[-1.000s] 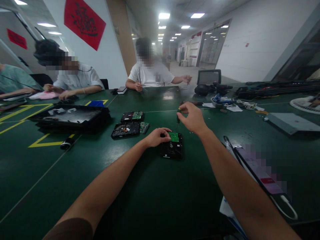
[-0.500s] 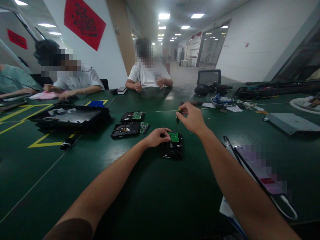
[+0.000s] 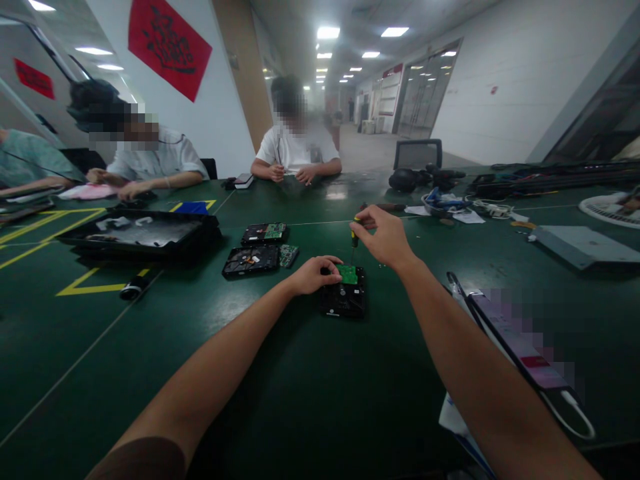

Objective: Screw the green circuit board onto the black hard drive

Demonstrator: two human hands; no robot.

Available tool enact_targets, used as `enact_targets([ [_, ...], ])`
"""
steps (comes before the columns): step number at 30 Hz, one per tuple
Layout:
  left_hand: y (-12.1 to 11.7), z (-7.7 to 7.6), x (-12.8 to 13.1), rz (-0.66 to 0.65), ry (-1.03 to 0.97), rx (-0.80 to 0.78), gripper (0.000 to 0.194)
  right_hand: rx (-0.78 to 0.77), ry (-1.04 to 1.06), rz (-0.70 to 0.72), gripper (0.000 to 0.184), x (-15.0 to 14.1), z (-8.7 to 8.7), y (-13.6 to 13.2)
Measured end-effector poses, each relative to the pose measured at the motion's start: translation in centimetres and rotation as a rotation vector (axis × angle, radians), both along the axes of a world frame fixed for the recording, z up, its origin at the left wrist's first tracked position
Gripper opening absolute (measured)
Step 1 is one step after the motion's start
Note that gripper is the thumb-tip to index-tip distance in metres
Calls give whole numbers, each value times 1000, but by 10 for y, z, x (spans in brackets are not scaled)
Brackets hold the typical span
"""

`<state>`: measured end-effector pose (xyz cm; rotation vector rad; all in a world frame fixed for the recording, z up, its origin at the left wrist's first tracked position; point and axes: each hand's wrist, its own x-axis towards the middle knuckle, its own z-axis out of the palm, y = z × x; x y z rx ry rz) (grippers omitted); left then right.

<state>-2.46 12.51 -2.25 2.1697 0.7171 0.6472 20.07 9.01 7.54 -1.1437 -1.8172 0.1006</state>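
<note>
A black hard drive [image 3: 345, 301] with a green circuit board [image 3: 349, 274] at its far end lies flat on the table before me. My left hand [image 3: 316, 274] grips the drive's far left side, with its fingertips at the edge of the board. From above, my right hand [image 3: 384, 235] pinches the handle of a black-and-yellow screwdriver [image 3: 355, 235]. The screwdriver stands nearly upright, its shaft pointing down at the board's far edge. Whether the tip sits in a screw is too small to tell.
Left of my hands lie another hard drive [image 3: 250, 260], a smaller drive [image 3: 257, 233] and a loose circuit board [image 3: 289, 255]. A black tray [image 3: 145, 233] stands farther left. A phone [image 3: 520, 340] lies by my right forearm, and a grey metal box [image 3: 585, 245] beyond it. Co-workers sit opposite.
My right fingers have shifted slightly around the screwdriver handle. My left hand and the hard drive have stayed put. Across the table, a co-worker's hand has moved lower and inward.
</note>
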Motion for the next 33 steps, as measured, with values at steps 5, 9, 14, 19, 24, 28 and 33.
enact_targets([
  [5, 0, 0, 0, 3, -4, -3, 21, 39, -39, 13, 15, 1, -2, 2],
  [9, -1, 0, 0, 1, -7, -4, 21, 15, 3, -6, 16, 2, -2, 2],
  [14, 0, -1, 1, 10, -5, 1, 20, 10, -27, -10, 15, 1, -1, 1],
  [19, 0, 0, 0, 5, -8, -4, 21, 24, -41, -21, 17, 2, 0, 1],
  [24, -1, 1, 1, 6, -1, -1, 22, -12, -14, -27, 17, 1, 0, 1],
  [28, -1, 1, 1, 1, -6, 1, 23, 28, -49, -2, 16, 1, 0, 0],
  [33, 0, 0, 0, 1, -4, -9, 22, 10, -2, -44, 17, 2, 0, 1],
])
